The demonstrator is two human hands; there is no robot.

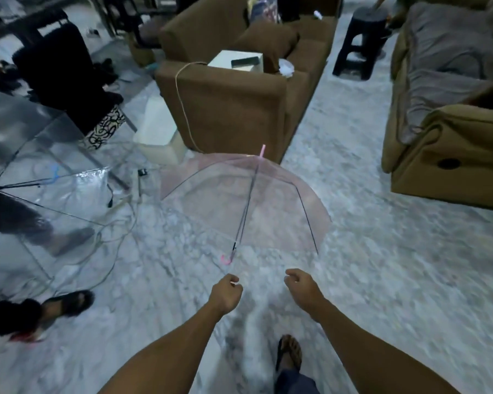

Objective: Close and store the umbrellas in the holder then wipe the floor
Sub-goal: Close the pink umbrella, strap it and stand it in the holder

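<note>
Pink-trimmed clear umbrella [256,200] open on marble floor [382,251], 12 o'clock of both hands. Left hand [225,294] fingers curled, pinching canopy rim. Right hand [302,285] loosely curled; hold unclear. 2nd clear umbrella [40,177] open at 10 o'clock.

Two open clear umbrellas [245,200] [40,172], two sofas [234,103] [453,132], one black stool [362,44].

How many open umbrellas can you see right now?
2. The clear pink-trimmed umbrella lies open on the floor ahead of both hands; a clear dark-ribbed umbrella stands open at far left, cut off by the frame. Others may be hidden.
</note>
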